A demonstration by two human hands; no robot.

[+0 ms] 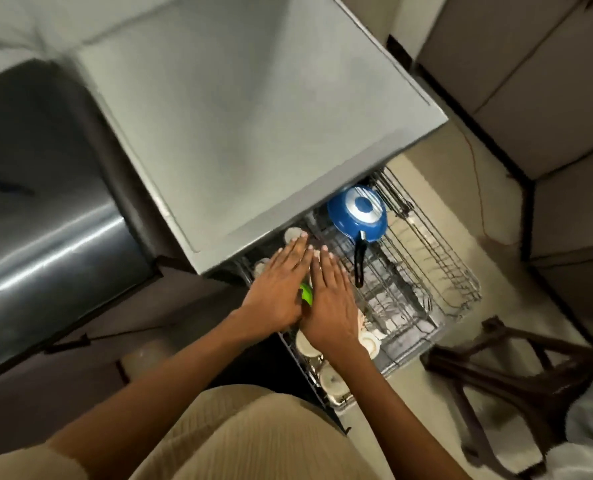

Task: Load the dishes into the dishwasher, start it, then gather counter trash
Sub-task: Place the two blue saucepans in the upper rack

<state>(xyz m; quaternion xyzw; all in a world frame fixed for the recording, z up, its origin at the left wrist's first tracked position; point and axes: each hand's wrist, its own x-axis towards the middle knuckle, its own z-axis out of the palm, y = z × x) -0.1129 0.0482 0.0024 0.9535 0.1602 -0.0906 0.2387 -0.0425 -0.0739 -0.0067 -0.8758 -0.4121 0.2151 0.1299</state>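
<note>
The dishwasher's wire rack (437,271) is pulled out below the grey dishwasher top (253,116). A blue pan (357,213) with a black handle lies upside down at the rack's back. White cups (333,377) stand along the rack's near edge. My left hand (277,289) and my right hand (331,299) lie side by side over the rack's left part, fingers straight and pointing away from me. A green thing (306,293) shows between them; what it is stays hidden.
A dark steel appliance (46,202) stands to the left. A brown wooden stool (516,368) is on the floor to the right of the rack. Pale cabinets (547,98) line the right side, and an orange cord (478,188) runs over the tiles.
</note>
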